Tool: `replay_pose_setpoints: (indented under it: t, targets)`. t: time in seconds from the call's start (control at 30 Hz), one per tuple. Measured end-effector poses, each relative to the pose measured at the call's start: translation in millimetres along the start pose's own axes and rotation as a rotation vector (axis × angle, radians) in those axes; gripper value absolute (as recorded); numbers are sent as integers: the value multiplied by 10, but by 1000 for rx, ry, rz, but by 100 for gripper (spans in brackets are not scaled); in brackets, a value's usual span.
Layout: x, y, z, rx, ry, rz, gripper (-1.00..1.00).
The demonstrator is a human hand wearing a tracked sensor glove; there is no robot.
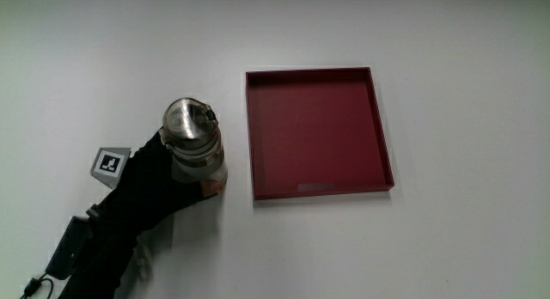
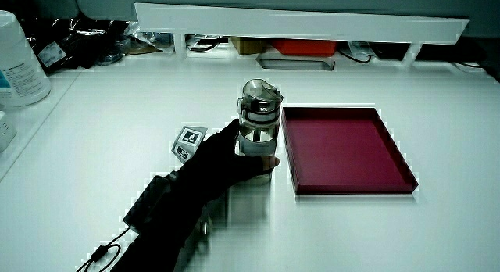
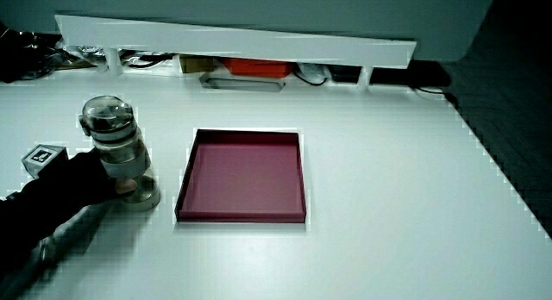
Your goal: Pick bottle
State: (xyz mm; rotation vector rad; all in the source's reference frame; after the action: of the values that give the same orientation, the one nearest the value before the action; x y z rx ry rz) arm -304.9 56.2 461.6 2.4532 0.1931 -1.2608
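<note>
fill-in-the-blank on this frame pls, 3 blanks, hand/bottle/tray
1. The hand is closed around the ____.
2. The bottle stands on the table beside the red ____.
3. The tray holds ____ objects.

Missing words: bottle; tray; no

A white table [image 1: 447, 247] – evenly lit – with a low white partition [image 2: 297, 26] along its edge.

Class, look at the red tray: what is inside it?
Nothing shows inside the tray; its whole red floor is bare in all views. The bottle stands beside it on the table, gripped by the hand. Nothing covers the tray.
</note>
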Motion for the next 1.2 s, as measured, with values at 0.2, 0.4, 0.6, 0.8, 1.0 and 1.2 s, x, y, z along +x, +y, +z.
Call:
replay_pose_setpoints:
  t: [0.2, 0.4, 0.6, 0.8, 1.0, 1.2]
  targets:
    - [-123, 104, -62, -4, 42, 46, 0]
    - [-182, 247, -191, 14, -132, 12, 0]
    - [-164, 383, -289, 11, -142, 14, 0]
    - [-153, 504, -397, -1, -130, 50, 0]
    - [-165, 577, -474, -3, -114, 114, 0]
    - [-117, 659, -562, 2, -184, 75, 0]
